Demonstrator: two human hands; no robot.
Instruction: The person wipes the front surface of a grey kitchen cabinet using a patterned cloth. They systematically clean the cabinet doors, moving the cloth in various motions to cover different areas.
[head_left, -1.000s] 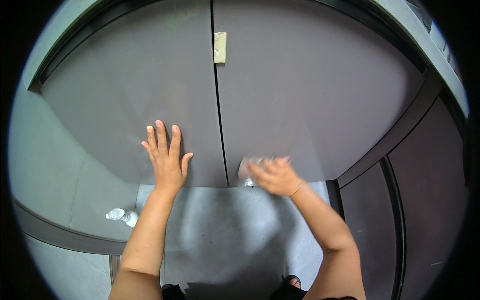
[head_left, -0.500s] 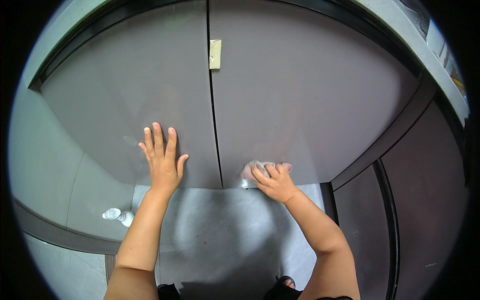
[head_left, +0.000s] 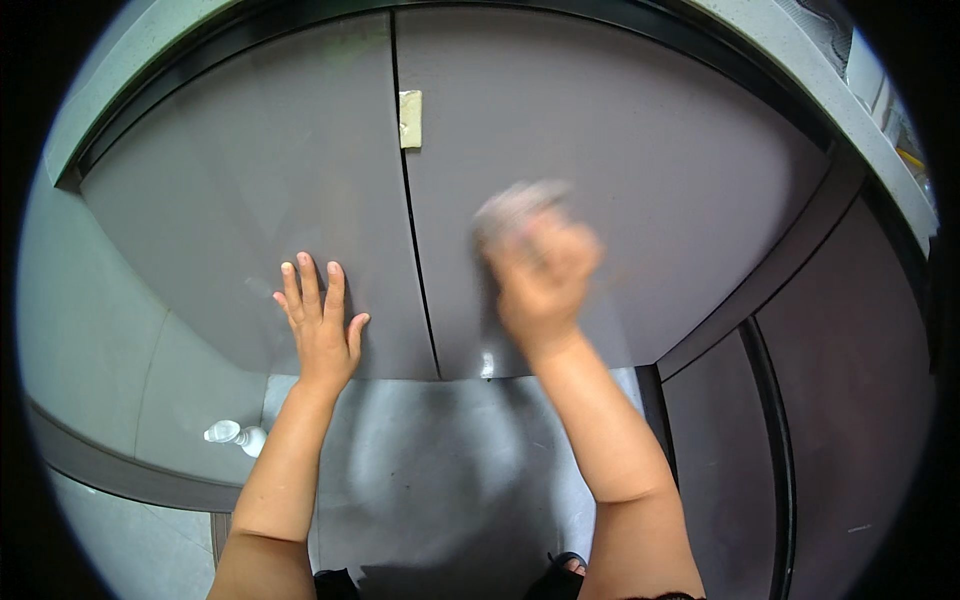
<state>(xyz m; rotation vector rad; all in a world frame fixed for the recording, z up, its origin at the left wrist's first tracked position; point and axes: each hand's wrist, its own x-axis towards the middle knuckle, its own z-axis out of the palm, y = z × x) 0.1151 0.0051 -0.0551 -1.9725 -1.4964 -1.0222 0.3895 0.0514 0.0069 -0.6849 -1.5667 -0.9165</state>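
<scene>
My left hand [head_left: 322, 338] lies flat with fingers spread on the lower part of the grey left cabinet door [head_left: 220, 190]. My right hand [head_left: 545, 285], smeared by motion, is closed on a crumpled pale cloth [head_left: 518, 207] at the right cabinet door [head_left: 670, 210]. Whether the cloth touches the door is too blurred to tell. Near the top of the gap between the doors, a small pale-yellow rectangular piece [head_left: 411, 119] sits on the right door's edge. A small whitish mark shows at that door's bottom edge.
On the left, partly behind my left forearm, is a white bottle [head_left: 250, 438]. A pale countertop edge [head_left: 780, 75] curves above the doors. Dark cabinet panels [head_left: 850, 400] with a black vertical strip stand at right. Grey floor [head_left: 420, 480] lies below, my feet at its near edge.
My right hand has moved up the right door with the cloth, from its bottom edge to about mid-height. My left hand stays on the left door. The view has shifted slightly.
</scene>
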